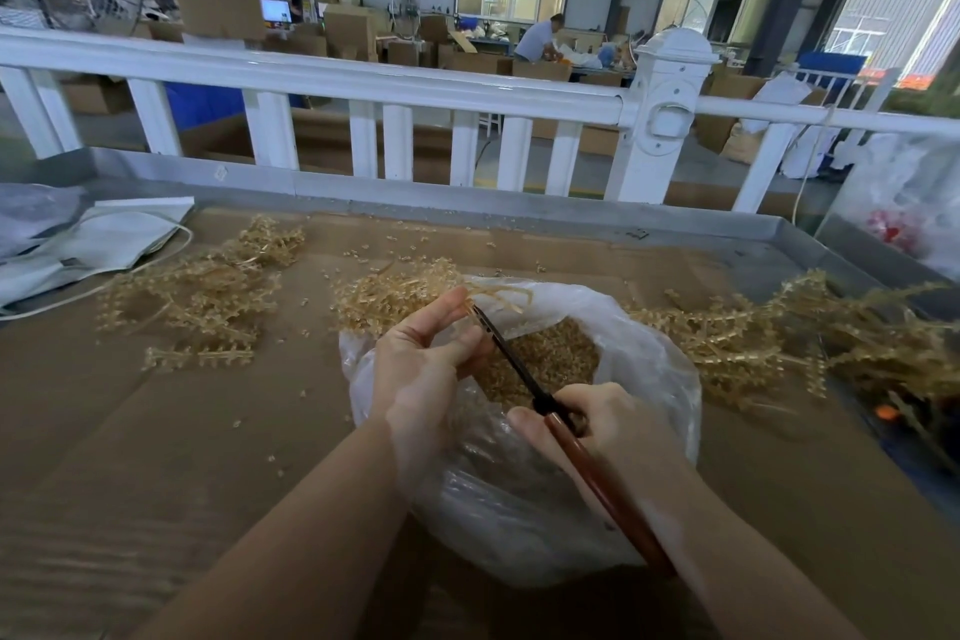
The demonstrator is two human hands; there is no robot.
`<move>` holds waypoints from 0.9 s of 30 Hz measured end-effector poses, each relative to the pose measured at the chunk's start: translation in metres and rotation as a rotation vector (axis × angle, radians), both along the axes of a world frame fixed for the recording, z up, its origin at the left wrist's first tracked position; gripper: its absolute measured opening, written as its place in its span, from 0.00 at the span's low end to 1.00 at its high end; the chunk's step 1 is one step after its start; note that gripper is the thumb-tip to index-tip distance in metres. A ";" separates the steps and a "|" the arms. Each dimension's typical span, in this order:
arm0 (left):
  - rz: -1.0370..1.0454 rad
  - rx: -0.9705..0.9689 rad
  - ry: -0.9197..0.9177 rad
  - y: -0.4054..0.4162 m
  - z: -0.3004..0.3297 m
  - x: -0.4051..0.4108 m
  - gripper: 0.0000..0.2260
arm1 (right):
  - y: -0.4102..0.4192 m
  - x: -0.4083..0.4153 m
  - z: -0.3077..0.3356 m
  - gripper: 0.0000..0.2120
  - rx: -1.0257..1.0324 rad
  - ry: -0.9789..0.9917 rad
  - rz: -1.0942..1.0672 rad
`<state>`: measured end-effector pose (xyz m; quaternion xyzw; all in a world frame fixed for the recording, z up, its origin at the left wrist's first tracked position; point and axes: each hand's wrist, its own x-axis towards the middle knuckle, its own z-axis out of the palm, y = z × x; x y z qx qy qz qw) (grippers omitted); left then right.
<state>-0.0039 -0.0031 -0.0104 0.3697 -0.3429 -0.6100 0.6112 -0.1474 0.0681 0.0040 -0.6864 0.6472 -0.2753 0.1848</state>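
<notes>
- The left hand (421, 364) pinches a beige plastic sprig (498, 294) between thumb and fingertips, holding it just above the open mouth of the clear plastic bag (649, 343). Its grip is clamped on the stem.
- The right hand (597, 426) has its grip wrapped tight round the reddish-brown handle of the cutter (511, 359). The dark blade runs up to the left hand and meets the sprig at the fingertips.
- Done so far, as I judge it: a good heap of small cut pieces (550, 353) lies inside the bag, covering what shows of its bottom but far from filling it.
- Stray bits (410, 250) are scattered over the cardboard-covered worktop (156, 431), so not every piece lands in the bag.
- Left to do, by the look of it: a large tangle of sprigs (753, 333) lies to the right of the bag, and a smaller bunch (395, 291) sits just behind it.
- Another spread of sprigs (208, 291) lies well to the left. Whether those are already stripped or waiting I cannot tell; some strips there seem to carry studs.
- Judged overall, the work looks well short of finished, with the sprig in hand only being started at its tip.
- A white fence (363, 83) stands behind the worktop.
</notes>
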 end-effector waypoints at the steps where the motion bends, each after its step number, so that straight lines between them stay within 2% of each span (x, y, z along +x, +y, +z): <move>1: -0.002 0.005 0.000 -0.001 0.001 0.000 0.18 | -0.001 0.000 -0.001 0.16 -0.009 -0.008 -0.009; 10: -0.024 0.083 0.024 -0.001 -0.002 0.001 0.16 | -0.001 0.004 -0.002 0.18 -0.019 0.051 -0.014; 16: -0.013 0.181 0.104 -0.005 -0.003 0.003 0.11 | 0.000 0.004 -0.003 0.16 -0.040 0.119 0.001; 20: -0.015 0.224 0.151 -0.009 -0.002 0.005 0.12 | 0.003 0.002 -0.008 0.17 -0.136 0.247 0.004; 27: -0.054 0.291 0.136 -0.012 -0.006 0.010 0.13 | 0.001 0.000 -0.017 0.17 -0.193 0.287 -0.010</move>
